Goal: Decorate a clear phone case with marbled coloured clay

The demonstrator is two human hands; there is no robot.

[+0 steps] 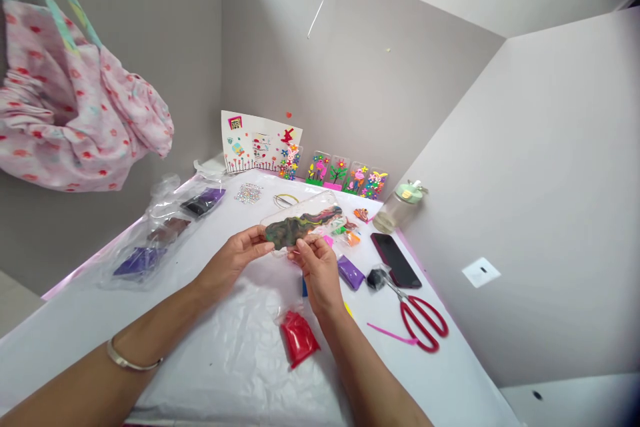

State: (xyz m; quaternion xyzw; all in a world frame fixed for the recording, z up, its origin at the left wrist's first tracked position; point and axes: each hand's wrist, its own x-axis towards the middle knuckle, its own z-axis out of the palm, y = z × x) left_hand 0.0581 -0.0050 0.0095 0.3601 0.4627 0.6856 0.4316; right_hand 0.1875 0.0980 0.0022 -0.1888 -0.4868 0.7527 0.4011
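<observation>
Between my two hands is a clear phone case (324,205), raised above the table and tilted. Dark, marbled clay (289,229) with green, yellow and reddish streaks covers part of it. My left hand (245,245) pinches the left end of the case. The lower edge is gripped by my right hand (316,268), its thumb against the clay. Below my right wrist lies a red clay packet (299,339). To the right of that hand are a purple clay packet (351,272) and a black lump in clear wrap (378,277).
Red-handled scissors (424,321), a pink strip (393,333), a dark phone (396,260) and a bottle (399,208) line the right side. Plastic-wrapped packets (167,230) lie left. Gems (249,193) sit behind the hands; decorated cases (339,172) lean on the wall. Fabric (80,100) hangs upper left.
</observation>
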